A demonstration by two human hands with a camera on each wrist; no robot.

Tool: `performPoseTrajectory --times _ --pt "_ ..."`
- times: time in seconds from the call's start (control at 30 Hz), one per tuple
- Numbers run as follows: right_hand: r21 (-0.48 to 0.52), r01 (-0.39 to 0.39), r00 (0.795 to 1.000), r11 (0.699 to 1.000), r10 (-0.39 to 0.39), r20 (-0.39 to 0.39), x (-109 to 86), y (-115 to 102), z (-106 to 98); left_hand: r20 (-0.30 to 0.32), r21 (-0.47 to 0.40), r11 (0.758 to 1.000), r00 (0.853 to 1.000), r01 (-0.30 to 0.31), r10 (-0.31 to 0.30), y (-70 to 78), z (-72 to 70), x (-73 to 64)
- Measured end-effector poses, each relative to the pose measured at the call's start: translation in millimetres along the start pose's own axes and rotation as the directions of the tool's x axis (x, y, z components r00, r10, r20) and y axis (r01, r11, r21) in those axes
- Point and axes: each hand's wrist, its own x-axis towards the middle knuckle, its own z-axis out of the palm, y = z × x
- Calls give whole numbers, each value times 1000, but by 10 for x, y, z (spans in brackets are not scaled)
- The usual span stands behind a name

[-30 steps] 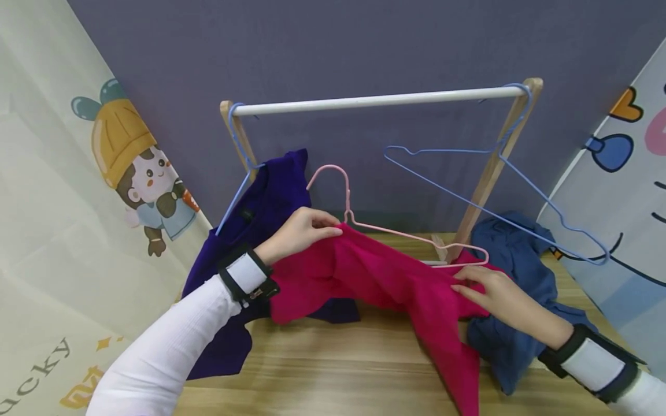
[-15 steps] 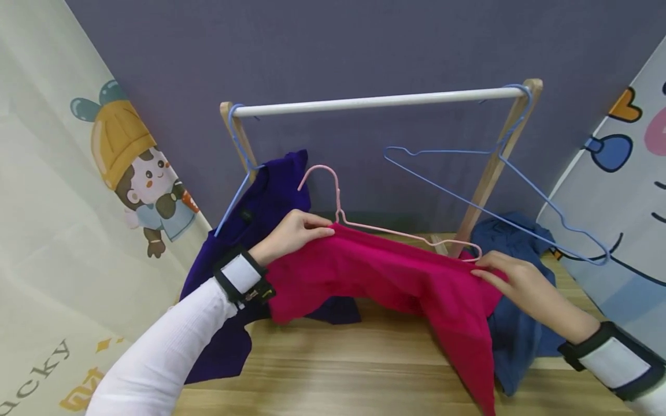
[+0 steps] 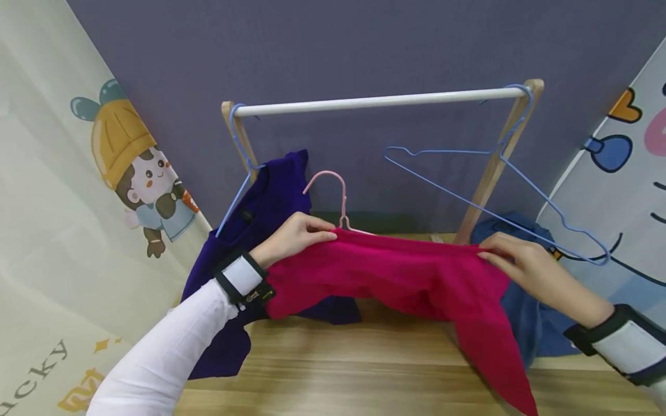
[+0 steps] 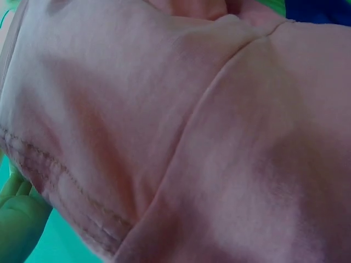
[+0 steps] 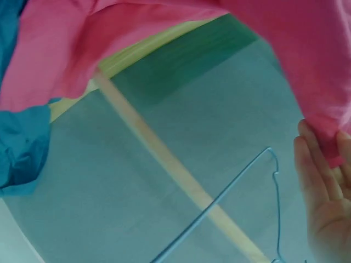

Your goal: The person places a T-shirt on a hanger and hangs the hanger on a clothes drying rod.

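A bright pink-red shirt (image 3: pixel 385 260) is stretched between both hands over the wooden table. The left hand (image 3: pixel 296 236) pinches its upper edge beside the neck of a pink hanger (image 3: pixel 344 202). At the opposite end, the right hand (image 3: pixel 525 266) pinches the edge between thumb and fingers. Only the hanger's hook, neck and a short piece of its arm show; cloth hides the rest. The left wrist view is filled by the shirt's cloth (image 4: pixel 164 109), with a seam and a stitched hem. Pinched cloth also shows at the right hand (image 5: pixel 323 186) in the right wrist view.
A rack with a white bar (image 3: pixel 374 104) stands behind. A dark purple garment (image 3: pixel 276 185) hangs on a blue hanger (image 3: pixel 231 205) at its left. Another blue hanger (image 3: pixel 447 190), bare, hangs at the right. Blue clothing (image 3: pixel 520 323) lies on the table (image 3: pixel 333 370) at right.
The right hand has moved right and up with the shirt's edge, pulling the cloth straighter. The shirt now covers the hanger's right arm. The left hand has hardly moved.
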Motion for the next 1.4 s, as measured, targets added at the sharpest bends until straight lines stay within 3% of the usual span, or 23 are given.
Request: performPoseTrajectory --times 0.2,0.4,1.0,1.1,1.27,1.4 --pt "47 -76 993 996 72 91 136 -14 -41 26 -48 998 999 -42 43 35 57 25" --pt "96 -123 975 988 102 197 290 -47 -70 -3 -76 994 997 -77 77 82 88 25" --pt "264 -50 976 963 -9 219 703 -319 53 -40 -141 982 992 -127 123 280 250 154" --pt "260 -126 962 957 54 269 718 -357 58 -45 -153 979 991 -132 127 284 274 172" --pt "199 -278 920 940 202 335 709 -386 42 -55 -152 978 989 -145 138 289 299 189" --pt "133 -318 901 939 256 349 698 -412 32 -58 -153 979 990 -138 130 289 309 195"
